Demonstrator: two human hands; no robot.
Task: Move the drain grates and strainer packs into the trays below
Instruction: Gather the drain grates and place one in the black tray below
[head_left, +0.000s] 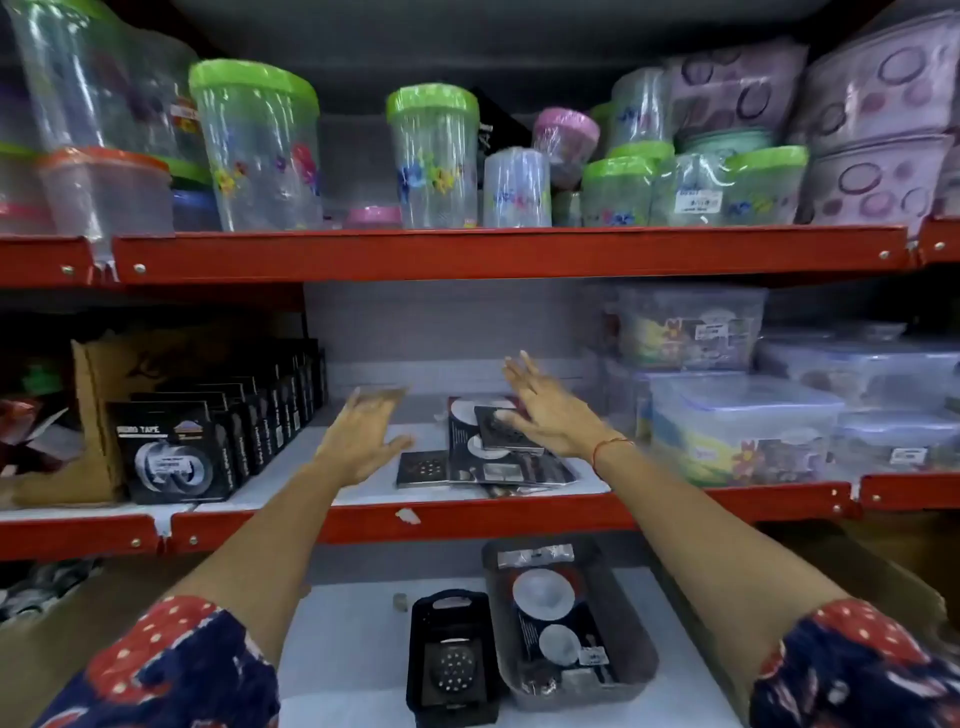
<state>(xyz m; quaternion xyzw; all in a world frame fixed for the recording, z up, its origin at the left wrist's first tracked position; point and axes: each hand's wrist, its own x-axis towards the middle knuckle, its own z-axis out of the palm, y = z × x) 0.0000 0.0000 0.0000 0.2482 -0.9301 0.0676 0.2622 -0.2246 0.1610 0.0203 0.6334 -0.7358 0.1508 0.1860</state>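
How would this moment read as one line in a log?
left hand: open, reaching | right hand: open, over square dark drain grate | black plastic tray: holds round grate

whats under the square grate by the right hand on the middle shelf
The square drain grate lies on a stack of strainer packs. How many packs, or anything beneath them, is hidden.

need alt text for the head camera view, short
Two bare hands, left hand and right hand, reach open over drain grates and strainer packs on a red-edged middle shelf. Below, a black tray holds a round strainer and a grey tray holds a strainer pack.
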